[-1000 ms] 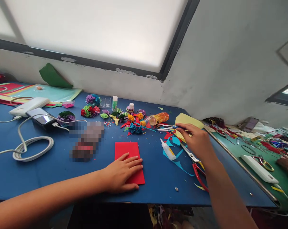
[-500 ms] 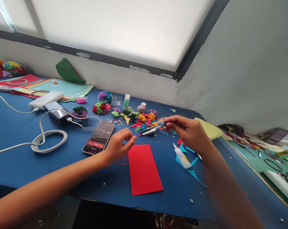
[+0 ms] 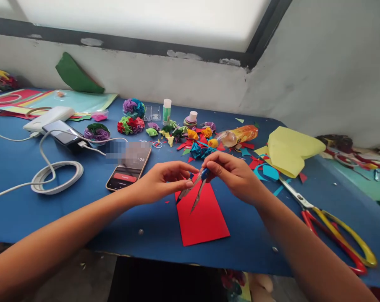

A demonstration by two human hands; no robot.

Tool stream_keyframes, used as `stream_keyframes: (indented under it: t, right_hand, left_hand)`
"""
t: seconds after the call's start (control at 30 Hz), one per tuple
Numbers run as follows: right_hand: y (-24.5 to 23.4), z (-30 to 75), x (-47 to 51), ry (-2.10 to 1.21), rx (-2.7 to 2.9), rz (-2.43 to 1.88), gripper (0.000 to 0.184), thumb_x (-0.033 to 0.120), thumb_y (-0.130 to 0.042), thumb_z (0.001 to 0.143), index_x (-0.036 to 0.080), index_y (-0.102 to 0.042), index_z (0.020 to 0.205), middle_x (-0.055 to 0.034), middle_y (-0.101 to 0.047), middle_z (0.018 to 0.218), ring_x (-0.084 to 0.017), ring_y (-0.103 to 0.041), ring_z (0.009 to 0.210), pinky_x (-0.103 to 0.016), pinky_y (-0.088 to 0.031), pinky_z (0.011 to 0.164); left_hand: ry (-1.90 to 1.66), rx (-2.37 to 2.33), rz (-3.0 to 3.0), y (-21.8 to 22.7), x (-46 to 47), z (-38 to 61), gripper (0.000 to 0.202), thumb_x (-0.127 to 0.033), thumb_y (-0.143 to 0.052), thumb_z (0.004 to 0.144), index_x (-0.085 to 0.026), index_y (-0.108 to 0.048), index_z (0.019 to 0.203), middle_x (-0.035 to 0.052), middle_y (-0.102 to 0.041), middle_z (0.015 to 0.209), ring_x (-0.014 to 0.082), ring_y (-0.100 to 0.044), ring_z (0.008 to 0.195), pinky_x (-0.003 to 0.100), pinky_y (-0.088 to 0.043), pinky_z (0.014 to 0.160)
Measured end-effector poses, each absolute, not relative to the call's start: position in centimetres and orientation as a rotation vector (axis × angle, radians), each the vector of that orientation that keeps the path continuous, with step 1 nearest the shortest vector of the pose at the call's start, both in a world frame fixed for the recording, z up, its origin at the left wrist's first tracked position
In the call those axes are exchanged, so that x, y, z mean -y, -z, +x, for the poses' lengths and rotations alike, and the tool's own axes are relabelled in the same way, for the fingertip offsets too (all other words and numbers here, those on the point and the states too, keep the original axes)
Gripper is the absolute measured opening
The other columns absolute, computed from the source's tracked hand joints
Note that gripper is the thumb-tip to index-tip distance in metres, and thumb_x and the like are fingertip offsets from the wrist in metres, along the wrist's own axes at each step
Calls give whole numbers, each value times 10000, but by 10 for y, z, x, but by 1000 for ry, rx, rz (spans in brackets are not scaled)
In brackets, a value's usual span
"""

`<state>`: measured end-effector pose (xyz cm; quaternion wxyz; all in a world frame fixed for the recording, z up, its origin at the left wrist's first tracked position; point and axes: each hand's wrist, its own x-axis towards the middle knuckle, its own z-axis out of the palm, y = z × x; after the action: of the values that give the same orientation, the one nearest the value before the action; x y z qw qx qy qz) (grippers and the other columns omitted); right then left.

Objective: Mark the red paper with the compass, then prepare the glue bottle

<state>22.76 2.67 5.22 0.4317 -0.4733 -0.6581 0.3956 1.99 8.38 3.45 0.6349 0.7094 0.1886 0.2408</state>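
Note:
Both my hands meet over a red paper rectangle (image 3: 205, 220) on the blue table (image 3: 51, 209). My right hand (image 3: 234, 174) pinches the blue top of a drawing compass (image 3: 196, 188), whose two metal legs are spread and point down at the red paper. My left hand (image 3: 163, 180) has its fingers closed on one leg of the compass. A phone (image 3: 128, 170) with a lit screen lies just left of my left hand.
Scissors with red and yellow handles (image 3: 328, 222) lie at the right, beside a yellow sheet (image 3: 290, 149). Paper flowers (image 3: 130, 124), scraps, a glue stick (image 3: 166, 111) and an orange bottle (image 3: 238, 135) crowd the back. A power bank (image 3: 48, 118), second phone and coiled cable (image 3: 56, 176) sit left.
My right hand brought the compass from the scrap pile down over the red paper. My left hand rose off the table and took hold of one leg; the legs are now spread.

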Motion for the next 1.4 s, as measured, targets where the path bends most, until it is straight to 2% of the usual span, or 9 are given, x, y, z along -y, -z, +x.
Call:
stream_keyframes:
  t: [0.23, 0.53, 0.7, 0.83, 0.93, 1.13, 1.23, 1.4]
  right_hand:
    - [-50, 224, -30, -1057, 1523, -1147, 294, 479, -584, 870, 188, -560, 839, 18, -593, 659, -113, -611, 577, -237, -527, 584]
    - [-49, 222, -27, -1054, 1551, -1156, 200, 363, -572, 897, 179, -568, 822, 22, -560, 667, -102, -567, 573, -231, -475, 570]
    - [-50, 223, -27, -1040, 1561, -1167, 190, 355, -555, 906, 182, -558, 827, 20, -558, 668, -107, -572, 583, -237, -480, 576]
    - [-50, 223, -27, -1030, 1574, -1176, 178, 345, -566, 900, 182, -570, 828, 19, -559, 666, -110, -567, 589, -243, -477, 583]
    - [-48, 223, -27, -1030, 1574, -1172, 173, 335, -561, 903, 180, -570, 828, 19, -562, 665, -109, -570, 590, -240, -474, 580]
    - [-46, 222, -27, -1041, 1562, -1151, 200, 366, -571, 898, 174, -579, 842, 16, -576, 679, -101, -575, 581, -230, -479, 568]
    - [-47, 222, -28, -1032, 1540, -1150, 229, 405, -593, 881, 177, -567, 883, 21, -579, 669, -104, -580, 579, -233, -483, 565]
    - [-46, 220, -28, -1035, 1511, -1138, 290, 466, -627, 846, 186, -554, 866, 36, -570, 613, -107, -581, 558, -239, -479, 556]
  left_hand:
    - [-463, -452, 1512, -36, -80, 19, 309, -221, -685, 815, -189, -573, 1100, -24, -632, 713, 89, -607, 623, 184, -464, 547]
    - [-454, -463, 1469, -30, -75, 21, 244, -252, -721, 782, -145, -560, 932, -2, -665, 625, 125, -640, 601, 231, -482, 574]
    - [-448, -495, 1475, -29, -76, 22, 287, -270, -706, 800, -160, -581, 1033, 13, -687, 699, 130, -643, 616, 214, -449, 515]
    - [-455, -507, 1481, -27, -76, 22, 290, -297, -734, 773, -137, -585, 965, 14, -674, 642, 139, -641, 601, 238, -458, 535]
    - [-445, -512, 1485, -27, -76, 22, 311, -291, -733, 774, -141, -583, 1002, 15, -678, 655, 140, -648, 612, 234, -460, 536]
    - [-452, -502, 1494, -28, -75, 21, 270, -254, -732, 775, -145, -578, 968, 11, -683, 665, 135, -658, 642, 241, -492, 591]
    - [-455, -510, 1506, -28, -76, 21, 284, -245, -714, 795, -162, -583, 1032, 6, -681, 688, 129, -656, 655, 227, -486, 576]
    - [-471, -507, 1541, -26, -76, 20, 255, -250, -722, 785, -161, -582, 978, 13, -690, 693, 136, -658, 648, 226, -490, 562]
